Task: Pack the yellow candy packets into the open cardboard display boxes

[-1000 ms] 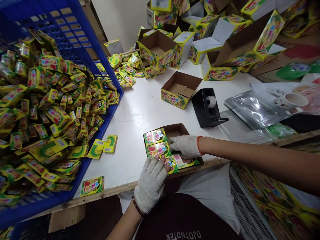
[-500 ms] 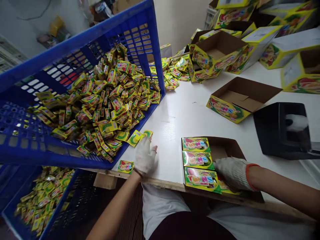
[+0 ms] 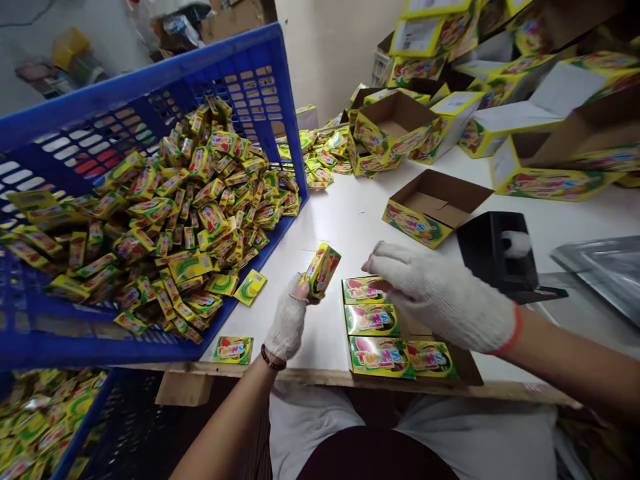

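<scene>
My gloved left hand [image 3: 289, 327] is closed around a small yellow-green candy box [image 3: 323, 270], held tilted above the white table. My gloved right hand [image 3: 440, 293] hovers over an open display carton [image 3: 467, 363] at the table's front edge. Its fingers are stretched out to the left, and nothing shows in them. Inside the carton, several "TWINS" candy boxes [image 3: 373, 320] lie in a column on the left, with another candy box [image 3: 431, 358] beside the front one. The right hand hides part of the carton and the rear box. Two loose boxes lie near my left hand.
At left a tilted blue crate [image 3: 293, 120] spills many candy boxes [image 3: 200, 200] toward the table. Below it is another crate of boxes [image 3: 45, 427]. A folded carton [image 3: 420, 223], a black tape dispenser [image 3: 495, 260] and stacked cartons [image 3: 400, 123] occupy the right and back.
My left hand has picked a candy box off the table and raised it. My right hand has come up out of the carton, uncovering the box at its front. The view has shifted right.
</scene>
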The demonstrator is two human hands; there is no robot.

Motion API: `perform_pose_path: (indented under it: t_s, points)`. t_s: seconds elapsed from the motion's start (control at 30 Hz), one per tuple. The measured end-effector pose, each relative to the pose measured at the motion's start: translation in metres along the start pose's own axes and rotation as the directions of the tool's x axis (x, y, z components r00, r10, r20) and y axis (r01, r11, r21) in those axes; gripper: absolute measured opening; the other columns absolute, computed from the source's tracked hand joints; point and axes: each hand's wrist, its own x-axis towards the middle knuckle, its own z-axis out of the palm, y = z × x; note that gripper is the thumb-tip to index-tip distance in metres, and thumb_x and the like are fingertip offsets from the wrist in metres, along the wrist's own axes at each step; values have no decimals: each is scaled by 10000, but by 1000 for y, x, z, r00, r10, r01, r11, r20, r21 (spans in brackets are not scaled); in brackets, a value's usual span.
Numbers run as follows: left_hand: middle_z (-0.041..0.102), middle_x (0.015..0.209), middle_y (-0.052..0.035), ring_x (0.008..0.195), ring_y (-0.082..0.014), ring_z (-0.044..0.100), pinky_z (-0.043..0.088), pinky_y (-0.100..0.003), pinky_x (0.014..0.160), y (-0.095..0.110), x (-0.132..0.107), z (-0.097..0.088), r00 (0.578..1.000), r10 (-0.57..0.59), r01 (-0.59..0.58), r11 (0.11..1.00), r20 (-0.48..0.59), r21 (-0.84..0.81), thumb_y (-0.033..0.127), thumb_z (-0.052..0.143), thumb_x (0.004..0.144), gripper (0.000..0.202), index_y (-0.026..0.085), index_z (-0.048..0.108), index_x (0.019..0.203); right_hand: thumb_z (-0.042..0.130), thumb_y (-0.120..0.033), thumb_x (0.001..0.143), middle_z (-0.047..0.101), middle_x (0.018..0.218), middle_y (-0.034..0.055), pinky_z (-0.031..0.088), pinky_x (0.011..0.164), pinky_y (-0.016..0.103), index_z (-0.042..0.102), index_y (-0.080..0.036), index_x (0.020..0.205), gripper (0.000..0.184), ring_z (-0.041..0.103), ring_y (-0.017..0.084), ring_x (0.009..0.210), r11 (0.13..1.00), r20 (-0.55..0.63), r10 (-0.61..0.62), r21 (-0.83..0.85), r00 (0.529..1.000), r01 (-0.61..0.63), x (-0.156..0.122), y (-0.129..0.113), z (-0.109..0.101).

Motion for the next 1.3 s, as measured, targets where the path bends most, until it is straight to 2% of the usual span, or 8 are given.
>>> perform_pose_path:
  t_s: [0.13,0.3,0.5,0.63,0.8,1.03,1.17,1.3]
  points:
    - [665,1219,-110,1083,-248,647,527,-385,926,29,-19,48,994,12,48,853,111,-519,561,576,898,483,186,623,1199,542,-361,894,670,807,59,441,636,274,656,-180,883,215,604,183,735,921,112,290,238,950,-309,11,-20,-2]
    - [634,1335,-127,1197,-279,611,472,-454,1055,24,-27,61,968,45,-10,990,247,-139,551,440,976,496,189,621,1263,573,-365,837,713,978,43,513,787,305,657,-170,1038,292,637,198,913,685,125,203,691,971,-232,-7,14,-6]
    - [454,1522,-195,1437,-387,368,208,-651,1190,-9,-50,69,818,183,-542,563,546,624,503,534,919,629,137,493,1429,582,-155,743,710,838,6,447,656,246,696,-195,962,250,625,168,781,921,554,206,170,806,-352,-27,65,-17]
    - [487,1491,-209,1397,-412,421,243,-686,1160,-26,-65,75,804,129,-592,261,581,762,496,595,874,670,130,490,1424,567,-64,763,749,979,83,445,676,286,728,-194,1074,374,684,214,830,963,722,267,-210,638,-166,-14,63,6]
    - [486,1492,-208,1397,-409,419,277,-677,1150,-35,-71,74,795,147,-606,231,588,761,475,576,890,667,125,451,1444,754,-49,632,757,1008,165,503,785,349,759,-99,986,358,709,302,935,971,821,231,-231,522,-67,5,47,52]
    - [379,1544,-215,1453,-312,354,353,-501,1166,-53,-37,-22,892,380,-386,358,245,850,328,445,967,501,153,410,1436,683,-190,796,717,1127,228,529,847,407,657,-88,1238,455,701,337,1034,961,724,278,-218,631,-172,-19,54,86]
    - [527,1337,-271,1289,-407,488,422,-541,1059,-55,0,-95,974,180,121,117,-140,986,374,555,871,538,58,522,1305,466,-203,936,684,1216,228,518,878,409,619,-121,1292,395,686,322,1094,948,632,317,-188,707,-257,-38,54,93]
    - [598,1208,-245,1160,-407,560,460,-529,953,-54,13,-114,934,-2,355,107,-356,929,320,596,820,461,82,585,1215,514,-207,888,683,1235,193,506,864,375,614,-172,1306,431,684,301,1080,955,599,271,-72,753,-286,-43,60,101]
